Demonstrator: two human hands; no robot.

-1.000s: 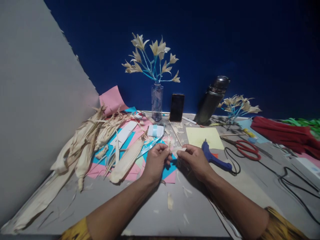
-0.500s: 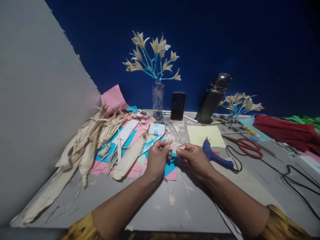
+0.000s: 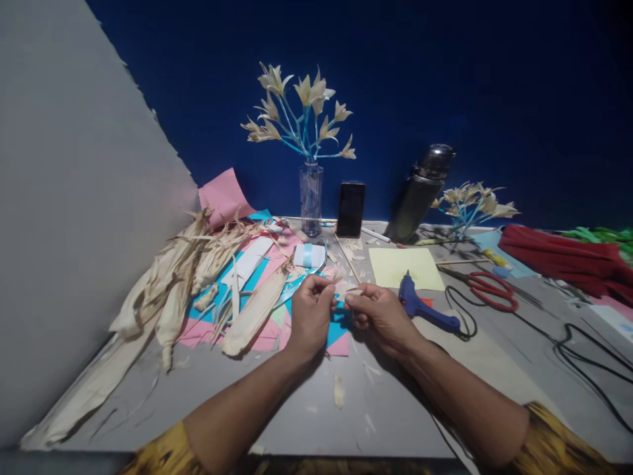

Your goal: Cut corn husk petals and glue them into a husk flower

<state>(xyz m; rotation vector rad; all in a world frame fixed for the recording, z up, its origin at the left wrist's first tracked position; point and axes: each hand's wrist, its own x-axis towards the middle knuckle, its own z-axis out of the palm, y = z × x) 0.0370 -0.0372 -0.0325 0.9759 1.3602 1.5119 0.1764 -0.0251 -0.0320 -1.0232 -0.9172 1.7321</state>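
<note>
Over the middle of the table, my left hand (image 3: 312, 310) and my right hand (image 3: 378, 311) face each other a short way apart. My right thumb and fingers pinch a small pale piece of corn husk (image 3: 354, 291), its end pointing toward the left hand. The fingers of my left hand are curled into a pinch; what they hold is too small to make out. Beneath the hands lie blue and pink paper sheets (image 3: 339, 339). Left of them rests a broad dried corn husk (image 3: 254, 315). To the right lies a blue glue gun (image 3: 426, 312).
More corn husks (image 3: 171, 290) pile up at the left. Behind stand a glass vase (image 3: 311, 198) of husk flowers, a phone (image 3: 351, 210) and a tilted flask (image 3: 420, 194). Red-handled scissors (image 3: 493, 291), a yellow sheet (image 3: 390, 264), black cable (image 3: 576, 359) and red cloth (image 3: 558, 260) lie right.
My hands have drawn slightly closer together, the right one moving a little left with the husk piece. The view has shifted slightly; other things stay put.
</note>
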